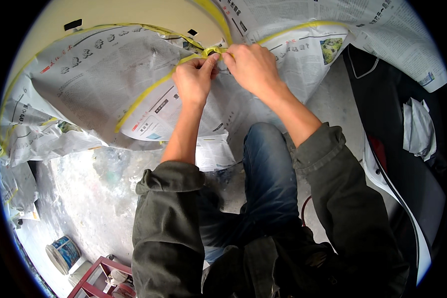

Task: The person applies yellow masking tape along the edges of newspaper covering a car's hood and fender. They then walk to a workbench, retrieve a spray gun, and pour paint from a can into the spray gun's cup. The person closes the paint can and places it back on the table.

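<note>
Close together at the top middle, both my hands pinch at yellow masking tape (214, 50), where a short piece loops between them. Thumb and fingertips of my left hand (192, 82) press on its left side. My right hand (253, 68) is closed on the right side, its fingertips partly hidden. Beneath them, sheets of newspaper (99, 64) cover the lower part of a cream-coloured panel (119, 12). Yellow tape runs along the paper's upper edge, and another strip (144, 97) slants down to the left.
At the right stands an open dark car door (377, 94) with crumpled grey-white paper (418, 129) on it. Below left, a bucket (64, 254) and a red metal frame (92, 283) rest on the paint-spotted floor (94, 193). A red hose (304, 211) passes beside my knee.
</note>
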{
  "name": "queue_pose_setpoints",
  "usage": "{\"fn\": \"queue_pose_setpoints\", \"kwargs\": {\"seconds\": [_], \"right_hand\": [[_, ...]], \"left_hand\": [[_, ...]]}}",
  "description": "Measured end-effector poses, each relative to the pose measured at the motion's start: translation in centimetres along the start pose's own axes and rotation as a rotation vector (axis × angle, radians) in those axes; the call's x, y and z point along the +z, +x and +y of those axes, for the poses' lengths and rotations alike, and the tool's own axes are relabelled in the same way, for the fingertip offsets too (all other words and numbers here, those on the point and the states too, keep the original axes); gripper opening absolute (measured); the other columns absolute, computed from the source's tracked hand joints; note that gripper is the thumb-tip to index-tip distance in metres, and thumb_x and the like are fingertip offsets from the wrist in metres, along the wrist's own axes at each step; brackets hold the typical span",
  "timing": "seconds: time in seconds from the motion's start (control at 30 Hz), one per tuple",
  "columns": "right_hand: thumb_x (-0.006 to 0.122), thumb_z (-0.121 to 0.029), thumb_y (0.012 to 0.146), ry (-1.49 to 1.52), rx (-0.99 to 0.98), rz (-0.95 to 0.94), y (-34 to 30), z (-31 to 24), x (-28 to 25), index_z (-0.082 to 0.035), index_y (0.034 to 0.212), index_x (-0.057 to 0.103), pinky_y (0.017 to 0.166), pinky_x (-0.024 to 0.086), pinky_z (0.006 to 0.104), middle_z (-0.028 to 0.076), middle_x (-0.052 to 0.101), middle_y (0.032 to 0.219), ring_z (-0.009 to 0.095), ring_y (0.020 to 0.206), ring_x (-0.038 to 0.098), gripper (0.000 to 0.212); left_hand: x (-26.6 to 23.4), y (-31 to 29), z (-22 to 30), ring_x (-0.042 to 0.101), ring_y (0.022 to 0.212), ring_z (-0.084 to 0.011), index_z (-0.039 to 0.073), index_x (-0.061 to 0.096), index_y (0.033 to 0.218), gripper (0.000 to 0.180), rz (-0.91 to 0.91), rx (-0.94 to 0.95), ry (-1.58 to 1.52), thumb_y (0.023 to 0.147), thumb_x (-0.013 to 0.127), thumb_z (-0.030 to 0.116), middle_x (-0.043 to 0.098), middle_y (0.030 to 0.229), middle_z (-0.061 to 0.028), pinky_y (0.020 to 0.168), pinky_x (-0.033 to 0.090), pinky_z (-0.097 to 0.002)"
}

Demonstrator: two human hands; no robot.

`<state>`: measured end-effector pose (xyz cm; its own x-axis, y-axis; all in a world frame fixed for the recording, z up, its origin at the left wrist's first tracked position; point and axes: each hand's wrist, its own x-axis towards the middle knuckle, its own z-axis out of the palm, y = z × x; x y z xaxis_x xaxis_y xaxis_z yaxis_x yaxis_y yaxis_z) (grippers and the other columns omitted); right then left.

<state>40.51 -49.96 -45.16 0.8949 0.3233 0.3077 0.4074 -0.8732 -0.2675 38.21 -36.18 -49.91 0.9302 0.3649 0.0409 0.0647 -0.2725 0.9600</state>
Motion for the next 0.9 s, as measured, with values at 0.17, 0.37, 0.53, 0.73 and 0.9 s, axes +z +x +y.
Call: {"fn": "queue_pose_setpoints", "kwargs": {"seconds": [0.17, 0.37, 0.53, 0.73, 0.9], "right_hand": [[0.06, -0.026, 0.083, 0.082, 0.078, 0.003, 0.0, -0.1, 0.6, -0.005, 0.076, 0.071, 0.061, 0.053, 0.0465, 0.02, 0.065, 0.066, 0.038, 0.064, 0.065, 0.025], [0.059, -0.024, 0.081, 0.61, 0.436, 0.151, -1.0, -0.7, 2.4, 0.0, 0.072, 0.071, 0.056, 0.05, 0.0402, 0.017, 0.063, 0.057, 0.028, 0.056, 0.064, 0.028], [0.054, -0.015, 0.087, 1.126, 0.749, 0.21, -4.6, -0.1, 2.4, 0.004, 0.081, 0.069, 0.047, 0.042, 0.0275, 0.007, 0.059, 0.056, 0.012, 0.047, 0.052, 0.025], [0.053, -0.016, 0.093, 1.181, 0.708, 0.074, -7.2, 1.0, 0.3, 0.002, 0.094, 0.066, 0.045, 0.039, 0.0237, 0.004, 0.058, 0.062, 0.007, 0.048, 0.05, 0.023], [0.051, -0.016, 0.096, 1.069, 0.499, -0.023, -7.3, 1.1, 0.1, -0.001, 0.111, 0.066, 0.043, 0.035, 0.0216, 0.003, 0.06, 0.066, 0.005, 0.046, 0.043, 0.026]], "left_hand": [[0.6, -0.1, 0.1, 0.063, 0.056, -0.0104, -0.006, 0.072, 0.075, 0.035, 0.047, 0.036, 0.051, 0.084, 0.074, 0.028, 0.068, 0.062, -0.0089, 0.057, 0.051, -0.0249], [1.1, -0.3, 0.0, 0.06, 0.049, -0.0131, -0.003, 0.072, 0.071, 0.035, 0.111, 0.073, 0.035, 0.083, 0.075, 0.029, 0.066, 0.057, -0.0082, 0.054, 0.049, -0.0281], [1.5, -0.5, -0.6, 0.057, 0.046, -0.0145, -0.002, 0.071, 0.068, 0.035, 0.153, 0.067, 0.024, 0.08, 0.076, 0.031, 0.064, 0.054, -0.0071, 0.052, 0.047, -0.0303], [2.0, -0.4, 0.6, 0.058, 0.047, -0.0128, -0.002, 0.071, 0.066, 0.037, 0.168, 0.03, 0.13, 0.076, 0.08, 0.032, 0.064, 0.054, -0.0067, 0.052, 0.048, -0.028], [1.5, -0.1, 2.4, 0.061, 0.051, -0.0111, -0.005, 0.071, 0.07, 0.039, 0.082, -0.11, 0.075, 0.075, 0.082, 0.032, 0.066, 0.058, -0.0084, 0.056, 0.051, -0.0247]]}}
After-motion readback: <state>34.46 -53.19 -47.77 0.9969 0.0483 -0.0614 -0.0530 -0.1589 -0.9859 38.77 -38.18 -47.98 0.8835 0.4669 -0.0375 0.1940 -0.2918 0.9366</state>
